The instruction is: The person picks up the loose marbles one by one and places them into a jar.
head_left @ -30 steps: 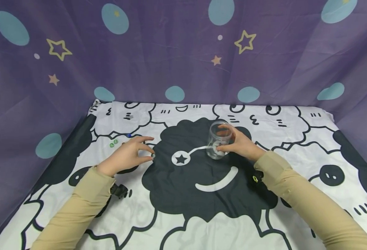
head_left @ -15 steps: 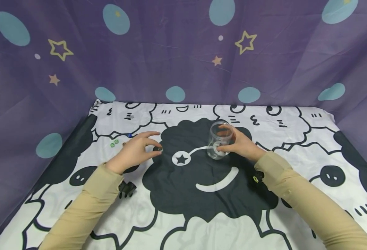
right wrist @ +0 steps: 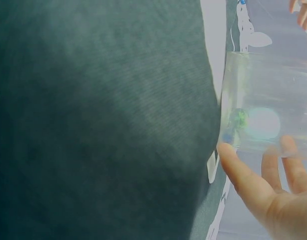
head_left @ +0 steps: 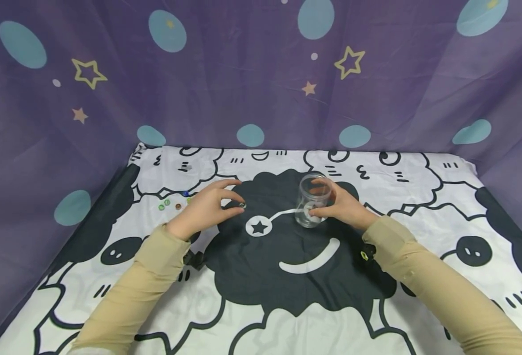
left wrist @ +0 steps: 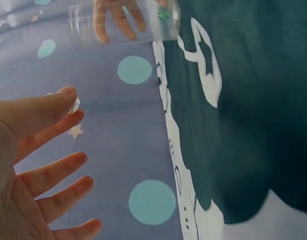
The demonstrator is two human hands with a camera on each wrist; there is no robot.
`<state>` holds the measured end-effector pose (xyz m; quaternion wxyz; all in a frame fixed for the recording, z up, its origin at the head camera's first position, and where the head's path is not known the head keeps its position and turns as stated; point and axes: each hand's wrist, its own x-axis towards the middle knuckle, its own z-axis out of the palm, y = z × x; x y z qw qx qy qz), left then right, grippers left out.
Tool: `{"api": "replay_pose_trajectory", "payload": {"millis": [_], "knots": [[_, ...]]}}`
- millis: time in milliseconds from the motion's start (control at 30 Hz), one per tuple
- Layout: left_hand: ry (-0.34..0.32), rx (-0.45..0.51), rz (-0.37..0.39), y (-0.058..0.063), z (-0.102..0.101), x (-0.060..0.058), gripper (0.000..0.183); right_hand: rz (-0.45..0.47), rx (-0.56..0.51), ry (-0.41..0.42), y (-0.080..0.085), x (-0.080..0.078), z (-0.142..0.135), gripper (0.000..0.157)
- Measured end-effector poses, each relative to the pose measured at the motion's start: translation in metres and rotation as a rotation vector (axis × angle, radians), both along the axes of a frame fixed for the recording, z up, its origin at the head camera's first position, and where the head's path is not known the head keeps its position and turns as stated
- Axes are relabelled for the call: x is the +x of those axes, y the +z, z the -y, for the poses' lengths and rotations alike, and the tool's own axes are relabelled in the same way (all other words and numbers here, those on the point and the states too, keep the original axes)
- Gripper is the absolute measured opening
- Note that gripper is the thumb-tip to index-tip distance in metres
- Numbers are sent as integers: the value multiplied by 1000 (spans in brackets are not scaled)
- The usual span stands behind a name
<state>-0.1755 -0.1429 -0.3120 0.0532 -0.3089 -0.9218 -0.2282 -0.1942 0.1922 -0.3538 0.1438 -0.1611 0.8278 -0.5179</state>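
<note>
Between the thumb and index finger of my left hand (head_left: 205, 207) is a small clear glass marble (left wrist: 75, 105); the other fingers spread out loosely. My right hand (head_left: 345, 204) grips a clear jar (head_left: 303, 209) from its right side, thumb in front and fingers behind. The jar stands upright with its mouth uncovered, right of the left hand. Near its base, a green marble (right wrist: 241, 119) and a blue one (right wrist: 227, 136) show through the wall. Some distance lies between the pinched marble and the jar.
Left of the left hand, several loose marbles lie on the patterned cloth (head_left: 305, 315): green (head_left: 161, 207), brown (head_left: 178, 206) and blue (head_left: 186, 194), with a yellowish one (head_left: 189, 200) beside the hand. A purple curtain (head_left: 225, 74) hangs behind the table.
My left hand has moved right and slightly away from me, carrying the marble closer to the jar. The brown and yellowish marbles have come into clearer view. The right hand and jar stay put.
</note>
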Motion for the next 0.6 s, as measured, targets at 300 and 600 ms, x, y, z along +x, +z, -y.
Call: {"api": "replay_pose_trajectory", "payload": {"millis": [300, 600], "knots": [[4, 29, -10, 6, -16, -3, 16, -14, 20, -2, 0, 1, 0, 77], [-4, 52, -30, 9, -33, -9, 18, -4, 13, -8, 0, 0, 0, 78]]}}
